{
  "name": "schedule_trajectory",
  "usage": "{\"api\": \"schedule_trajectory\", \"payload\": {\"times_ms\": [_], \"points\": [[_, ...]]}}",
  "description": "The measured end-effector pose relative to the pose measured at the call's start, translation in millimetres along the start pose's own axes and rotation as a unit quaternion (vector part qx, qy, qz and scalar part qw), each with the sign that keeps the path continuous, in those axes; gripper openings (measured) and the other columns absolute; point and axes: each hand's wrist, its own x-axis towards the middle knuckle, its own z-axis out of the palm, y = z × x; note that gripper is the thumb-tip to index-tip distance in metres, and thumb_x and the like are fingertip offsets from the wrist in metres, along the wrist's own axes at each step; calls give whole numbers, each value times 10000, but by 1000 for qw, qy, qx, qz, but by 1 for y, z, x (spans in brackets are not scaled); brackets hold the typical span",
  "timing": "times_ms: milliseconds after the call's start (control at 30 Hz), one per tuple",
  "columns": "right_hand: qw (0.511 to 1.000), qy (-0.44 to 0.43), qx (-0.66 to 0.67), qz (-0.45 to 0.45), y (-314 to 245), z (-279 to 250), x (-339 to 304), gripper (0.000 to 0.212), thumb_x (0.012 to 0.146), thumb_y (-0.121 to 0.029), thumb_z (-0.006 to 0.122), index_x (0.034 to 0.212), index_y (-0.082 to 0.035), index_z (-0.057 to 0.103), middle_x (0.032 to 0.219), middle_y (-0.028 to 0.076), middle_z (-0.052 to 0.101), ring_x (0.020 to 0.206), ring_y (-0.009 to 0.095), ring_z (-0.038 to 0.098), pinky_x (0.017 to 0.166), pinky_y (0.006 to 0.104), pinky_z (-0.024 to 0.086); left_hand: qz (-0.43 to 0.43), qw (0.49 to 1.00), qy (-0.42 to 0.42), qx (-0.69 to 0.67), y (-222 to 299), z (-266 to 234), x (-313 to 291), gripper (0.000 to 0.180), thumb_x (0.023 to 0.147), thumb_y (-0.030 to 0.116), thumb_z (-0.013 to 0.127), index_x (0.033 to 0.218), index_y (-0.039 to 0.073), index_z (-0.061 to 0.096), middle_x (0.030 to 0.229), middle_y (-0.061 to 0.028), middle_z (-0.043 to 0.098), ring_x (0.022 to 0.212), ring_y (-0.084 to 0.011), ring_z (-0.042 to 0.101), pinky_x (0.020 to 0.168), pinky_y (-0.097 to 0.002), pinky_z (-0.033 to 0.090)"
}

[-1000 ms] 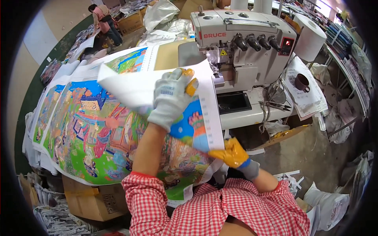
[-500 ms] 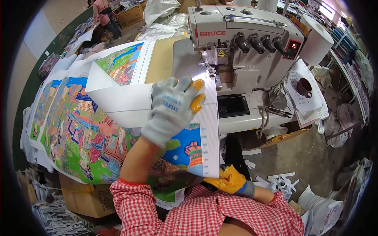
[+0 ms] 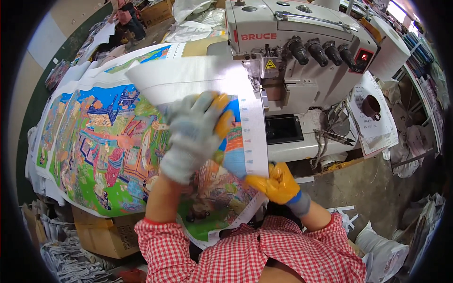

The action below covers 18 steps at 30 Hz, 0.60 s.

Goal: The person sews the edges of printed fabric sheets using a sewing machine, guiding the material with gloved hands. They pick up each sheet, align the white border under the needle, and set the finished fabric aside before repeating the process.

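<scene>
A printed fabric sheet (image 3: 234, 158) with colourful pictures and a white marked border runs along the front of a white overlock sewing machine (image 3: 262, 26). Its far part is folded back, showing the white underside (image 3: 188, 78), and its edge passes by the needle area. My left hand (image 3: 196, 134), in a grey glove with orange fingertips, lies over the sheet, fingers extended and somewhat blurred. At the near right edge, my right hand (image 3: 279, 184), in a yellow-coated glove, pinches the sheet's border between thumb and fingers.
More printed sheets (image 3: 113, 160) spread over the table to the left. Right of the machine are scissors (image 3: 337, 137), papers with a brown cup (image 3: 371, 107) and a white thread cone (image 3: 387, 45). A cardboard box (image 3: 101, 233) stands below left. Another person (image 3: 127, 19) is far back left.
My left hand has come nearer to me and slightly left. My right hand has moved forward with the sheet's near edge. The folded-back part has shifted, exposing more white underside by the machine.
</scene>
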Motion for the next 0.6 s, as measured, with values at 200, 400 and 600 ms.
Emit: {"api": "schedule_trajectory", "payload": {"times_ms": [200, 400, 600], "points": [[835, 123, -426, -325, 18, -16, 26, 167, 784, -110, 599, 917, -9, 600, 822, 65, 618, 718, 95, 535, 579, 233, 406, -197, 973, -63, 102, -2, -17, -169, 524, 721, 285, 612, 1160, 46, 456, 1169, -171, 453, 1067, -343, 415, 915, -439, 296], [944, 204, 235, -111, 53, 42, 1, 226, 796, -86, 585, 987, 30, 554, 807, 64, 621, 702, 97, 540, 603, 246, 437, -293, 818, -376, 321, -31, -43, -256, 706, 706, 358, 579, 1273, 30, 315, 1294, -158, 329, 1247, -333, 191, 1025, -435, 173], [978, 135, 156, -31, 15, 19, -3, 144, 742, -81, 632, 856, 5, 616, 775, 11, 607, 642, 58, 525, 585, 220, 427, -209, 938, -179, 209, -117, -42, -278, 298, 637, -38, 427, 910, 59, 499, 892, -149, 515, 904, -338, 465, 769, -416, 374]]}}
